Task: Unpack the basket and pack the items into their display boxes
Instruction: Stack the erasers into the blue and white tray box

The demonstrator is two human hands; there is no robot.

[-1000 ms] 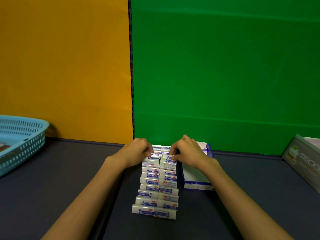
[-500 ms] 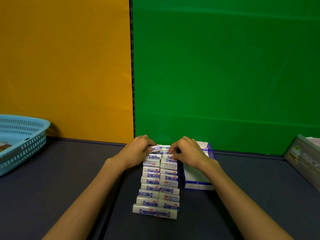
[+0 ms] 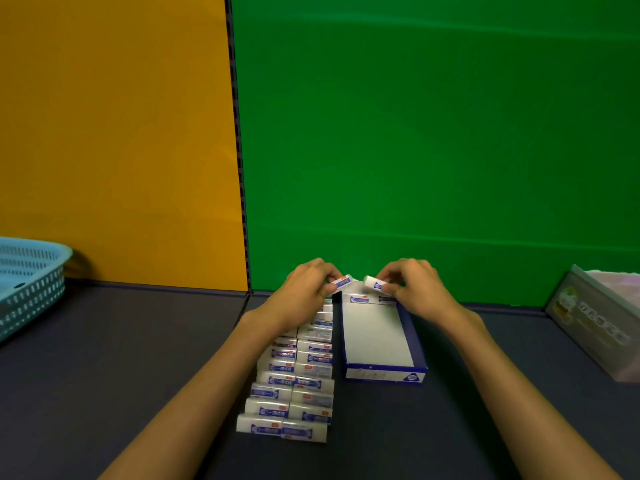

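hands: 2 | held erasers: 2 | display box: 1 | basket: 1

- The light blue perforated plastic basket is cut off by the left edge, and what lies inside it cannot be seen.
- The grey cardboard carton with a printed side is cut by the right edge; its print is too blurred to read.
- The left hand hides the far end of the two rows of small white-and-blue packets.
- The print on these packets is too small to read.
- The right hand covers part of the packets lying at the far end of the open white-and-blue display box.
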